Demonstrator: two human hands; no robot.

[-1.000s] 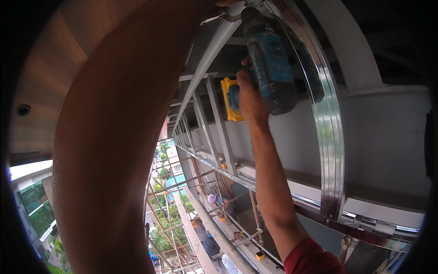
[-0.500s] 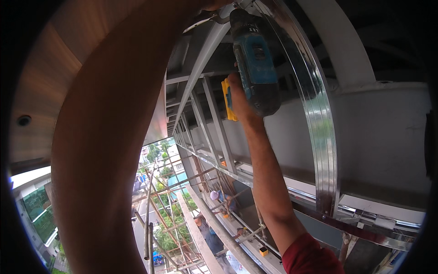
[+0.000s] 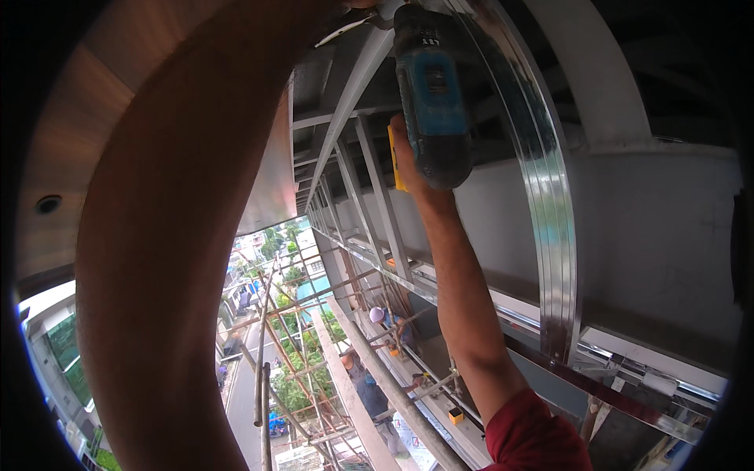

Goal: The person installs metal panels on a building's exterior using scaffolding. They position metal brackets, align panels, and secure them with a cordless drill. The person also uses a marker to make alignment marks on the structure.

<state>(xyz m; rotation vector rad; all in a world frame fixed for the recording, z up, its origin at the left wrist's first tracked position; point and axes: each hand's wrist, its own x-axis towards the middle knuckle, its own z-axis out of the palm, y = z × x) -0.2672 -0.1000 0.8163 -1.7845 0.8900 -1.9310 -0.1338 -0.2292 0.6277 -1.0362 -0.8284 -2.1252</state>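
Observation:
My right hand (image 3: 412, 153) is closed around the grip of a blue and black cordless drill (image 3: 437, 102), raised overhead. The drill's nose points up to the top edge, where a grey metal bar (image 3: 357, 82) meets the framing. A yellow part (image 3: 397, 159) shows beside the grip, half hidden by my fingers. My left arm rises large across the left side. Only a sliver of my left hand (image 3: 360, 3) shows at the top edge, near a curved pale strip (image 3: 342, 32); its fingers are cut off.
A shiny metal channel (image 3: 546, 196) curves down on the right before a grey wall panel (image 3: 644, 235). Wood-toned panelling (image 3: 86, 102) lies at left. Far below are scaffold poles (image 3: 263, 392), planks (image 3: 345, 385), co-workers (image 3: 381, 315) and a street (image 3: 250, 385).
The view has tilted slightly. The drill sits a little higher and turned more squarely to view, still in my right hand. A co-worker below has shifted slightly.

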